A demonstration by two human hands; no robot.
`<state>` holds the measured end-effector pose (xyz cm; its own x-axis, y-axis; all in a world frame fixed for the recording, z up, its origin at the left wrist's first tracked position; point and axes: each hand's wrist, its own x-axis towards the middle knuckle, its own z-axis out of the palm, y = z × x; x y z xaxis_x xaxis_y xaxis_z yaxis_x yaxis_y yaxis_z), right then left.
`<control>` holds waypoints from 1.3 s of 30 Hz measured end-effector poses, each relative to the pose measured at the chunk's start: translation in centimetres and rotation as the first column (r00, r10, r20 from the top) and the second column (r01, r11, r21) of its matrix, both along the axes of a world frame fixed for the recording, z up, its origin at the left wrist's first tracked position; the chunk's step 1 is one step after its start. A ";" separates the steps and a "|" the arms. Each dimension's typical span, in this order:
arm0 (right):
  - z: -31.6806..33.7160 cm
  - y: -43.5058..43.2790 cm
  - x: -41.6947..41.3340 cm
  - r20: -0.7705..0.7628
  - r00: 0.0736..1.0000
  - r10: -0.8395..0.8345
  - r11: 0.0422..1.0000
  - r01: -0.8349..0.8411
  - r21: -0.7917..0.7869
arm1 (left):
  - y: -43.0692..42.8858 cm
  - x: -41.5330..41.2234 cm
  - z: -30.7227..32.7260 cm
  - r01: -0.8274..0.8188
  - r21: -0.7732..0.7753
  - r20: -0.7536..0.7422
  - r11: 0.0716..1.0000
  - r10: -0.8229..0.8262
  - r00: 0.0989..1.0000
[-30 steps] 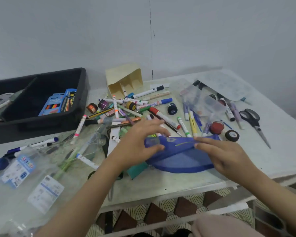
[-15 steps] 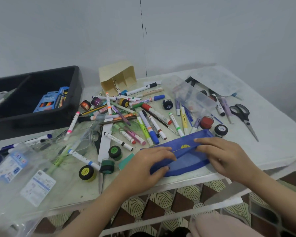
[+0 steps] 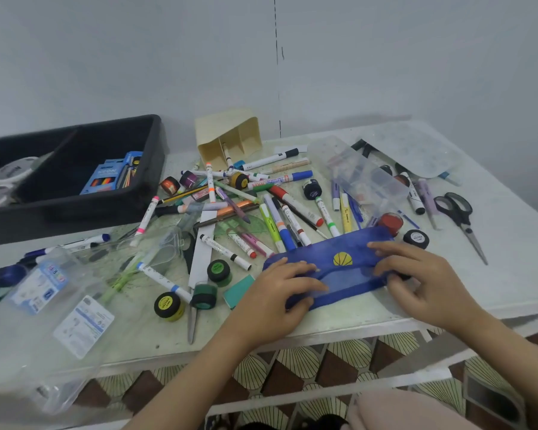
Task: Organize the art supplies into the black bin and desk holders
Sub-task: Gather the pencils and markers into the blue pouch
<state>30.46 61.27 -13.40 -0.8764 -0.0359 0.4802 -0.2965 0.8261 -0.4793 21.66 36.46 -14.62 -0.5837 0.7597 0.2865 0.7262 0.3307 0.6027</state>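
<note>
A flat blue pouch (image 3: pixel 339 268) with a small yellow shell mark lies close to the front edge of the bench (image 3: pixel 510 274), a little right of the middle. Both hands grasp it: the left hand (image 3: pixel 280 293) grips its left end, fingers over the top and thumb at the near side, and the right hand (image 3: pixel 423 280) grips its right end the same way.

Just behind the pouch, touching its far edge, is a loose heap of markers (image 3: pixel 280 218), with small round paint pots (image 3: pixel 167 304) scattered around the heap. A cream desk holder (image 3: pixel 227 135) lies tipped on its side near the back edge. The black bin (image 3: pixel 75 209) sits at the back-left corner, holding a blue box. Scissors (image 3: pixel 460 215) lie toward the right edge.

The likely trouble: lifting or dragging the pouch could nudge the markers and pots resting against it, and round ones may roll off the front edge. The soft pouch itself could also slide off that edge if either grip loosens.
</note>
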 end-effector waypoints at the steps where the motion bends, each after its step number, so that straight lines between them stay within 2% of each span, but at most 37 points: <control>1: 0.6 -0.6 -0.4 -0.005 1.000 -0.008 0.997 0.007 -0.080 | -0.1 0.1 0.3 -0.005 0.034 0.017 0.999 0.005 1.000; 3: 2.2 -2.0 -1.8 -0.022 1.000 0.001 0.981 -0.005 -0.193 | -0.3 0.4 1.2 -0.039 0.120 0.109 0.992 0.026 0.994; 5: 3.6 -3.6 -3.8 -0.020 1.000 0.022 0.971 -0.026 -0.237 | -0.7 0.5 2.3 -0.117 0.229 0.233 0.966 0.063 0.971; 8: 4.6 -6.3 -7.9 0.163 0.986 -0.015 0.978 0.049 -0.205 | -1.7 0.0 4.1 -0.334 0.364 0.443 0.869 0.154 0.883; 11: 4.2 -9.7 -11.8 0.298 0.952 -0.066 0.986 0.108 -0.127 | -3.2 -1.1 5.1 -0.602 0.381 0.643 0.702 0.266 0.718; 14: 3.1 -12.7 -15.1 0.266 0.960 -0.088 0.990 0.114 -0.085 | -4.9 -2.3 5.0 -0.765 0.362 0.761 0.533 0.305 0.573; 16: 2.4 -14.1 -16.8 0.270 0.954 -0.131 0.990 0.141 -0.016 | -6.0 -3.1 5.0 -0.819 0.340 0.825 0.463 0.271 0.496; 19: 1.7 -15.0 -18.1 0.295 0.936 -0.193 0.981 0.190 0.038 | -7.2 -4.0 5.2 -0.857 0.311 0.887 0.411 0.199 0.417; 21: 1.7 -15.1 -18.0 0.311 0.930 -0.195 0.974 0.220 -0.046 | -7.5 -4.4 5.3 -0.868 0.305 0.912 0.391 0.142 0.385; 23: 2.1 -15.1 -17.4 0.349 0.930 -0.117 0.943 0.214 -0.254 | -7.7 -5.1 5.5 -0.869 0.314 0.928 0.382 0.068 0.366; 26: 3.4 -16.1 -15.7 0.348 0.935 0.072 0.818 0.145 -0.557 | -7.5 -6.3 5.7 -0.867 0.332 0.942 0.371 -0.082 0.326; 29: 4.4 -17.4 -13.6 0.331 0.923 0.194 0.768 0.067 -0.636 | -7.2 -7.5 5.8 -0.886 0.312 0.943 0.343 -0.227 0.244; 31: 4.7 -18.0 -12.9 0.348 0.908 0.235 0.799 0.024 -0.601 | -7.1 -8.2 5.9 -0.891 0.302 0.930 0.339 -0.311 0.197; 33: 4.6 -18.3 -13.1 0.377 0.889 0.259 0.824 0.000 -0.566 | -7.3 -8.8 5.9 -0.881 0.328 0.912 0.341 -0.358 0.201; 35: 4.5 -18.0 -14.4 0.412 0.890 0.196 0.860 0.046 -0.509 | -7.7 -9.2 5.8 -0.878 0.344 0.901 0.332 -0.378 0.211; 37: 4.2 -17.2 -16.6 0.406 0.914 0.002 0.938 0.138 -0.317 | -8.3 -9.6 5.8 -0.891 0.334 0.902 0.309 -0.380 0.206; 39: 3.7 -16.1 -19.1 0.329 0.917 -0.226 0.973 0.227 0.037 | -9.0 -9.9 5.9 -0.907 0.321 0.898 0.274 -0.391 0.200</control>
